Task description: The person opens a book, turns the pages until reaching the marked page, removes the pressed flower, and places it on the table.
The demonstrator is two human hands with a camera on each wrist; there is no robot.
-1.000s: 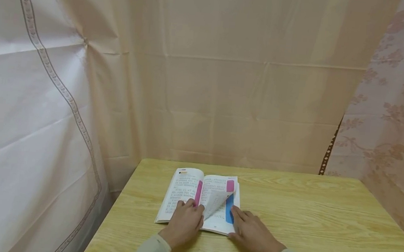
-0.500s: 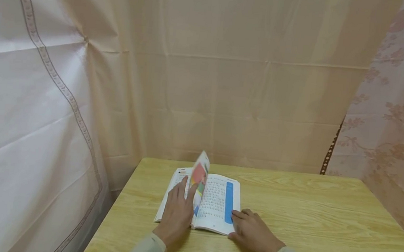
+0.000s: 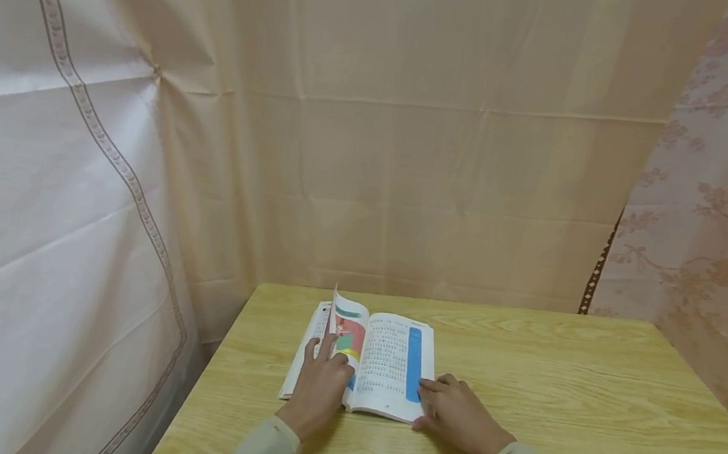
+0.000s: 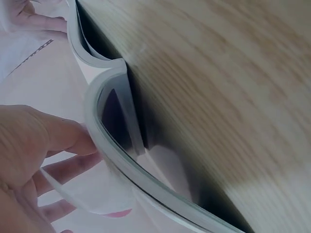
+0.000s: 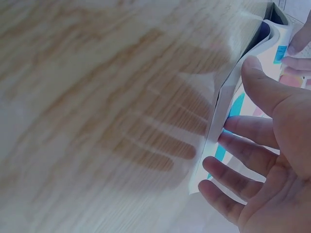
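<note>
An open book (image 3: 385,364) lies on the wooden table, its right page carrying text and a blue strip along the outer side. One leaf (image 3: 350,328) with a colourful picture curves up over the left half, its outer edge raised. My left hand (image 3: 319,391) lies over the lower left half, fingers spread against that leaf; in the left wrist view the leaf's corner (image 4: 92,194) overlaps the fingers and the thumb touches the lower page edge. My right hand (image 3: 460,419) rests at the lower right corner, fingers extended onto the page margin and thumb by the bottom edge.
The wooden table (image 3: 572,393) extends to the right of the book. A beige curtain (image 3: 433,190) hangs behind its far edge, with a pale sheet (image 3: 68,228) at the left and a flower-patterned one (image 3: 721,210) at the right.
A leaf has swung from the right half, through upright, over to the left, uncovering the blue-striped page. My left hand has shifted left with it; the right hand has stayed almost still.
</note>
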